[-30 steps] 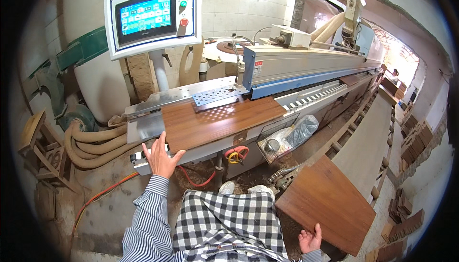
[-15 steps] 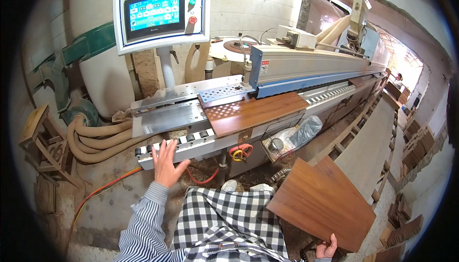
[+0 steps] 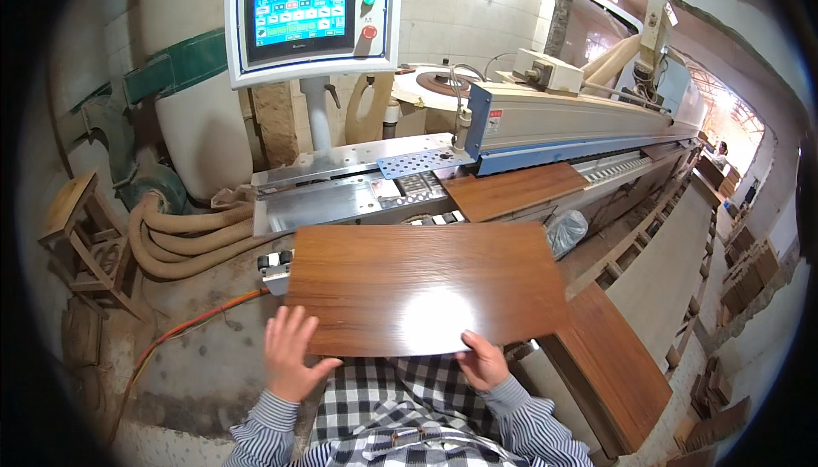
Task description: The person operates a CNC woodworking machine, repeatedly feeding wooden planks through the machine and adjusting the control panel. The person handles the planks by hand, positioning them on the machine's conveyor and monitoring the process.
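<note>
A brown wood-grain board (image 3: 409,275) is held up in front of my apron, its far edge overlapping the machine's near side. My right hand (image 3: 484,363) grips its near edge, thumb on top, other fingers mostly hidden beneath. Beside the board's near left corner, my left hand (image 3: 291,356) is open with fingers spread; whether it touches the board I cannot tell. A second brown board (image 3: 511,194) lies on the machine bed along the blue-edged beam (image 3: 562,139) of a long edge-banding machine.
Another brown board (image 3: 618,365) rests at my right, near a long grey surface (image 3: 660,254) with rollers. A control screen (image 3: 300,20) stands at the far left above the machine. Ribbed hoses (image 3: 183,241), a wooden stool (image 3: 81,237) and an orange cable (image 3: 192,324) are at left.
My right hand has carried a board from the lower right to in front of me. My left hand has come nearer my body. The board on the machine has shifted rightward along the beam.
</note>
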A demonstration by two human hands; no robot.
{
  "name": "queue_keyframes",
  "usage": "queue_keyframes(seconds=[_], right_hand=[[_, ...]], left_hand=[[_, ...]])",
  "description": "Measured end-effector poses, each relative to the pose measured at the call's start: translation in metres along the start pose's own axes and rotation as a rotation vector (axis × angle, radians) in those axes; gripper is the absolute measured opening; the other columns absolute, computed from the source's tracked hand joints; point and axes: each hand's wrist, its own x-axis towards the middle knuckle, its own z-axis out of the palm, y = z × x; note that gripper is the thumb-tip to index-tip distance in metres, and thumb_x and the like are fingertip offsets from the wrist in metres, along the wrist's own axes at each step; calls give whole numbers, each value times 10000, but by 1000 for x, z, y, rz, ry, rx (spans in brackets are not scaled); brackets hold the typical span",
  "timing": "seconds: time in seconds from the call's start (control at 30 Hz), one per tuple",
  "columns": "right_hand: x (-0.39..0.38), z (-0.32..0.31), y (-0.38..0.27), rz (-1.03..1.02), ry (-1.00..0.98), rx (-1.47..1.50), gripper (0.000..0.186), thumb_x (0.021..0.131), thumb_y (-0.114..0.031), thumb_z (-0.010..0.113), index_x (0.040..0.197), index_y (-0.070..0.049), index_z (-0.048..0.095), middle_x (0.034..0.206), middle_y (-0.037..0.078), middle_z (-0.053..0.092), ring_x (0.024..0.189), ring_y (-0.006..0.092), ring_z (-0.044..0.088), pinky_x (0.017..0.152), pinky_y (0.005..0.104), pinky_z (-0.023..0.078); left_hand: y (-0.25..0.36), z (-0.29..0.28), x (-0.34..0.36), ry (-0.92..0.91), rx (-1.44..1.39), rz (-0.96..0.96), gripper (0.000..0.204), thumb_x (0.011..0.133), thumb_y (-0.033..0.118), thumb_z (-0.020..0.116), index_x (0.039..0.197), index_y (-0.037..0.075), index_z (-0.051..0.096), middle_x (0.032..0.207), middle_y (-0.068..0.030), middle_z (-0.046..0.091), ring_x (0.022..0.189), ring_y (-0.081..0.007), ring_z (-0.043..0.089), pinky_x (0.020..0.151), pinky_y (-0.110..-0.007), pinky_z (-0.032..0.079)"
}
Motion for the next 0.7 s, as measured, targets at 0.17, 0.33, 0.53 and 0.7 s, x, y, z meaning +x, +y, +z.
queue_keyframes(seconds=[0.17, 0.33, 0.53, 0.7], right_hand=[[62, 68, 23, 155, -86, -34, 146, 949, -144, 594, 1068, -59, 597, 999, 22, 632, 814, 119, 584, 700, 275, 500], [97, 77, 31, 189, -219, 42, 341, 956, -160, 582, 1264, -30, 514, 1199, 117, 601, 1070, 220, 596, 878, 323, 511], [54, 50, -6, 66, -240, -332, 526, 969, -140, 535, 1441, -16, 340, 1357, 179, 524, 1091, 240, 606, 954, 344, 482], [-21, -41, 14, -387, -80, -1728, 383, 865, -236, 644, 1204, -59, 617, 1122, 120, 658, 1087, 317, 585, 923, 380, 460]], left_hand=[[-42, -25, -11, 123, 5, -196, 705, 726, 452, 765, 1265, 43, 566, 1416, -167, 467, 1357, -380, 361, 1080, -476, 335], [-70, -21, 18, 149, 2, -300, 643, 726, 347, 788, 1240, 25, 574, 1416, -181, 465, 1346, -368, 383, 1069, -460, 357], [-100, -1, 61, 183, -14, -358, 626, 736, 347, 779, 1229, 17, 580, 1383, -192, 499, 1345, -353, 388, 1076, -440, 353], [-107, 16, 88, 179, -14, -371, 643, 743, 403, 764, 1227, 20, 584, 1390, -192, 493, 1343, -341, 396, 1105, -450, 305]])
